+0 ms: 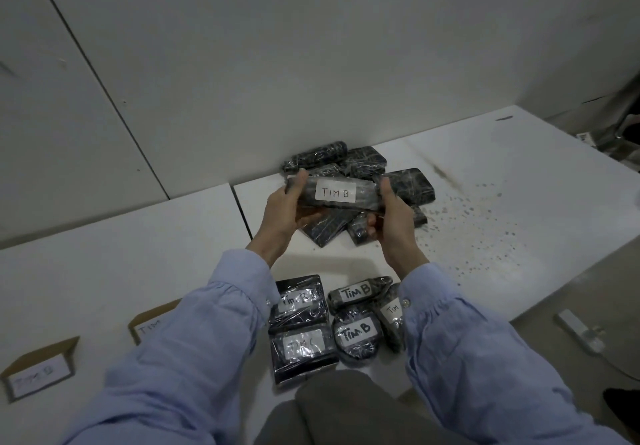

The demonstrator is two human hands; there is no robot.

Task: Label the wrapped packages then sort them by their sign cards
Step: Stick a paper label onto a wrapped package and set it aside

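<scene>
- Black film-wrapped package (365, 198), its white "TIM B" label (335, 192) facing up, is held above the far edge of the tabletop (485, 174), long axis left to right.
- Left grip (287, 209) and right grip (394, 217) each curl round one end.
- Cardboard "TIM B" sign card (38, 372) stands at the near-left corner, so the left grip is nearer to it.
- Glossy unlabelled bundles (408, 185) lie piled beneath.

The place looks like a plain packing or sorting room, not a home. White laminate worktops (502, 174) butt together against a bare wall (242, 63) of pale panels, and one is speckled with dark stains (485, 223). Folded cardboard sign cards (38, 375), hand-lettered, stand near black film-wrapped packages (408, 185) with white labels (356, 335). The floor (571, 299) is hard and grey.
</scene>
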